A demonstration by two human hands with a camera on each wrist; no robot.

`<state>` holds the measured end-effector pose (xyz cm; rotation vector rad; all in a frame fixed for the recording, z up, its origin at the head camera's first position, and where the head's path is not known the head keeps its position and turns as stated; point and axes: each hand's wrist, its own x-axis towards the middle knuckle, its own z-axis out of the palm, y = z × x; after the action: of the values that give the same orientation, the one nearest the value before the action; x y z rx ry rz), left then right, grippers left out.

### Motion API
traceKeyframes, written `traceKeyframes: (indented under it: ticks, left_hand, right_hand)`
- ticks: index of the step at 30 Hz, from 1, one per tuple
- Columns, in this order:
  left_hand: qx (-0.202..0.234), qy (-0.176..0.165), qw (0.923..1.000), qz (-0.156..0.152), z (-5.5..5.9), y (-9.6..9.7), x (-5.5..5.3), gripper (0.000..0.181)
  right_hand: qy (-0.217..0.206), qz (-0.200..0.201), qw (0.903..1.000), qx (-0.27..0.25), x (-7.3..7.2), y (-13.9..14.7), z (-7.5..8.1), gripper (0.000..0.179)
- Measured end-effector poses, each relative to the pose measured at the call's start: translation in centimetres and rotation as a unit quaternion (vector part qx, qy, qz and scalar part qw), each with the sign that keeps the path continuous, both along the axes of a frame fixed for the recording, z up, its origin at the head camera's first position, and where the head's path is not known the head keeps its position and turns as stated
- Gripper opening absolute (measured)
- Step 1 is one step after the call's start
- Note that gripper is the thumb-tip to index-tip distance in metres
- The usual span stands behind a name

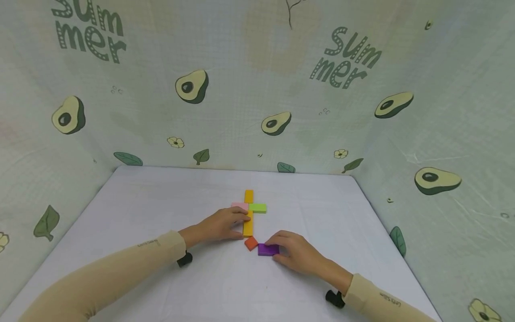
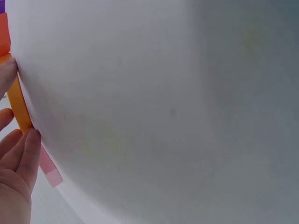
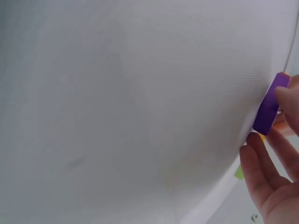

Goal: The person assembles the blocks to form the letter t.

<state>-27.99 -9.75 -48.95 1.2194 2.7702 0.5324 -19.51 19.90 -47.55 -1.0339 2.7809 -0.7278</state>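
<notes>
In the head view, my left hand point(image 1: 223, 225) holds a long yellow block point(image 1: 247, 228), fingertips near its far end and thumb by its near left corner. A pink block point(image 1: 239, 205), partly hidden by the fingers, and a light green block point(image 1: 258, 208) lie side by side beyond it. A shorter yellow block point(image 1: 249, 196) stands at the top of this cross shape. Just below the long block lies an orange square block point(image 1: 251, 243), turned cornerwise. My right hand point(image 1: 297, 253) pinches a purple block point(image 3: 268, 109) between thumb and fingers, its left end beside the orange square.
A white cloth point(image 1: 177, 290) covers the table under the blocks. Patterned fabric walls point(image 1: 233, 53) with avocados and lettering rise at the back and both sides. A black strap device sits on each wrist, below the beige sleeves point(image 1: 132, 264).
</notes>
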Motion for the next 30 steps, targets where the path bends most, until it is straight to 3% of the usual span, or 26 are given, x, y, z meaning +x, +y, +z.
traceKeyframes:
  ticks: [10, 22, 25, 30]
  left_hand:
    - [0.005, 0.010, 0.9999, -0.007, -0.1, 0.0, 0.1, 0.058]
    - [0.007, -0.013, 0.9999, 0.006, -0.3, -0.4, -0.3, 0.064]
    - [0.012, -0.018, 0.9996, 0.018, -0.2, -1.0, -0.2, 0.065]
    - [0.036, -0.013, 0.9971, 0.065, 0.5, -2.6, 0.5, 0.069]
  right_hand:
    - [-0.018, -0.007, 0.9998, 0.003, -0.1, 0.4, 0.0, 0.036]
    - [-0.006, -0.023, 0.9997, 0.007, -0.3, 1.6, 0.8, 0.039]
    - [0.005, -0.035, 0.9994, 0.003, -0.4, 2.0, 1.1, 0.040]
    - [0.019, -0.074, 0.9971, 0.006, -0.7, 3.0, 1.8, 0.041]
